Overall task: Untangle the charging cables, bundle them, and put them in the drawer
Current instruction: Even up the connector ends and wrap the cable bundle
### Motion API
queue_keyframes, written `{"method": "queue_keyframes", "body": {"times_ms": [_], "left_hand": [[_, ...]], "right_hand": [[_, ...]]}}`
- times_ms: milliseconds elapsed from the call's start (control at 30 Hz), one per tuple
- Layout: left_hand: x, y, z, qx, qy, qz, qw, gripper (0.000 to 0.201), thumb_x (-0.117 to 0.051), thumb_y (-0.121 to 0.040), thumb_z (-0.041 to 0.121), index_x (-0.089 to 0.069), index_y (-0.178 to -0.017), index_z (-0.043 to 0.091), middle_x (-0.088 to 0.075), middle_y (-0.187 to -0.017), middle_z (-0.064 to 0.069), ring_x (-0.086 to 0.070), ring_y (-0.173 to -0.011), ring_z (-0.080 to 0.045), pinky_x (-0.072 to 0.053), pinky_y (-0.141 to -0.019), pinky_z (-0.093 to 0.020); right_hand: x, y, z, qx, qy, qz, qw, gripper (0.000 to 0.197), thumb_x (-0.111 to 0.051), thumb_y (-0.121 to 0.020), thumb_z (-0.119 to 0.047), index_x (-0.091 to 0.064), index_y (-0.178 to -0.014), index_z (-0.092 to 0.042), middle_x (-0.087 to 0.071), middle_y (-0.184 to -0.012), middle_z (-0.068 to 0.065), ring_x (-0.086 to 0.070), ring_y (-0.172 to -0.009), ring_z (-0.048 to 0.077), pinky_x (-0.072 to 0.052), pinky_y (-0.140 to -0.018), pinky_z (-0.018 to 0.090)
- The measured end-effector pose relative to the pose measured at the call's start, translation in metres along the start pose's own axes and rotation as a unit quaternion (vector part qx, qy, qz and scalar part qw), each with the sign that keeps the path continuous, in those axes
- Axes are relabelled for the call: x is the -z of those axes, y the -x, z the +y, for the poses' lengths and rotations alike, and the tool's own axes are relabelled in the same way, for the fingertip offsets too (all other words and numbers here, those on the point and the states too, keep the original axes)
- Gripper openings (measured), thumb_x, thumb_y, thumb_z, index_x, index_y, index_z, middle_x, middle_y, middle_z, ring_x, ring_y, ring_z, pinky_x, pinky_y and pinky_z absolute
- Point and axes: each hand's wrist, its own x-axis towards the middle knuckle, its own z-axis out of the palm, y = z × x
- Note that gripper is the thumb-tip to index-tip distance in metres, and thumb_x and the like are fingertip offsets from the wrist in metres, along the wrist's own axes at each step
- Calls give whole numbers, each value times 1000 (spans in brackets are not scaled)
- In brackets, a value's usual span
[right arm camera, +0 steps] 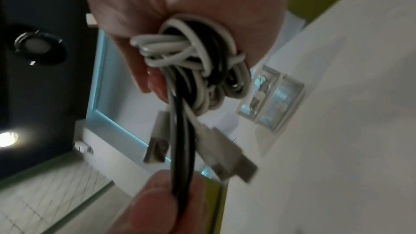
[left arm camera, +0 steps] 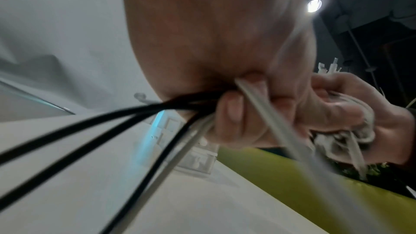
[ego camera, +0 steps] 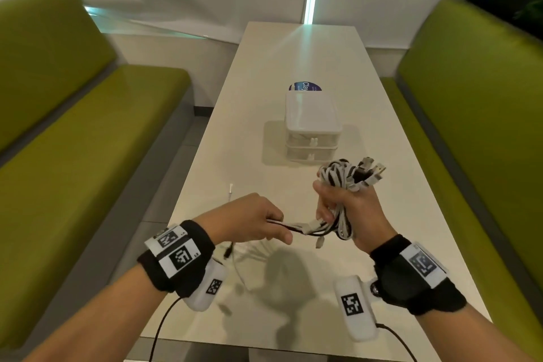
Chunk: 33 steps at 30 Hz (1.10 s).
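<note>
My right hand (ego camera: 338,203) grips a coiled bundle of white and black charging cables (ego camera: 342,176), held upright above the table, with USB plugs (ego camera: 370,170) sticking out at the top. The coil (right arm camera: 193,63) fills that hand's palm in the right wrist view. My left hand (ego camera: 264,223) pinches the loose black and white cable ends (ego camera: 296,228) that run across to the bundle; those strands (left arm camera: 126,118) trail out behind it. A small white two-drawer box (ego camera: 313,132) stands mid-table beyond the hands, both drawers closed.
The long white table (ego camera: 293,53) runs away from me between two green benches (ego camera: 88,126) (ego camera: 484,114). A thin white cable (ego camera: 230,189) lies on the table to the left. A blue round label (ego camera: 305,87) lies behind the drawer box.
</note>
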Motion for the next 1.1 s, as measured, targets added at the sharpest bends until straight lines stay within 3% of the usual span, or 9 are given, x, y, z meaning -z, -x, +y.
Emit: {"method": "queue_keyframes", "body": {"times_ms": [100,233,333,433,533,667,800,900,1100], "left_hand": [[10,8,-8,26,-46,-1,999,45,-75,-75,54,-54,-51,22,-44,-41,9,-38,-41,-7,-31,-47,-21],[20,21,-21,50,-50,11,997,51,-72,-78,57,-56,-60,12,-42,-46,5,-39,-44,-12,-34,-48,-24],[23,22,-23,16,-54,24,998,43,-69,-81,56,-56,-60,22,-41,-50,7,-36,-48,-9,-31,-50,-24],[21,17,-15,-40,-80,26,996,34,-63,-88,52,-57,-64,28,-47,-54,7,-40,-52,-9,-29,-53,-24],[18,11,-1,-87,-109,22,990,25,-63,-90,47,-67,-78,25,-55,-61,9,-48,-58,-5,-30,-55,-18],[14,5,4,-111,-109,48,987,15,-63,-91,36,-68,-77,34,-55,-58,20,-53,-62,6,-32,-58,-12],[8,2,6,-129,-123,68,982,30,-59,-93,28,-51,-67,38,-49,-52,17,-49,-57,4,-29,-54,-15],[7,0,7,-134,-84,86,984,41,-59,-93,23,-48,-60,45,-51,-52,18,-46,-53,0,-30,-53,-15],[1,-2,7,-133,-91,123,979,42,-58,-91,17,-45,-58,40,-52,-53,20,-47,-54,3,-27,-52,-15]], "right_hand": [[0,1,0,-20,171,-24,985,27,-70,-85,-3,-46,-73,-3,-45,-51,1,-42,-38,21,-37,-45,30],[3,0,6,-53,249,-30,967,32,-67,-84,0,-42,-67,-8,-40,-52,-5,-39,-43,18,-36,-46,27],[3,-2,11,-42,291,-62,954,35,-63,-83,3,-40,-62,-12,-40,-52,-12,-37,-47,6,-36,-53,16],[-1,-5,20,-12,352,-83,932,36,-69,-80,-14,-43,-59,-25,-47,-60,-12,-45,-58,7,-39,-63,23],[-7,-4,22,-23,323,-85,942,34,-72,-84,-18,-49,-59,-21,-50,-56,-11,-47,-50,6,-38,-57,25],[-11,4,16,-29,252,-119,960,30,-75,-85,-23,-60,-72,0,-61,-59,11,-54,-49,22,-44,-50,29],[-11,7,16,-15,230,-108,967,32,-83,-76,-17,-59,-76,4,-62,-70,18,-56,-62,28,-47,-61,42],[-11,5,16,-14,200,-99,975,42,-83,-71,-22,-53,-77,7,-54,-69,13,-52,-66,20,-43,-64,38],[-12,5,17,-15,166,-90,982,47,-81,-71,-28,-55,-83,9,-55,-77,28,-58,-69,21,-48,-66,38]]}}
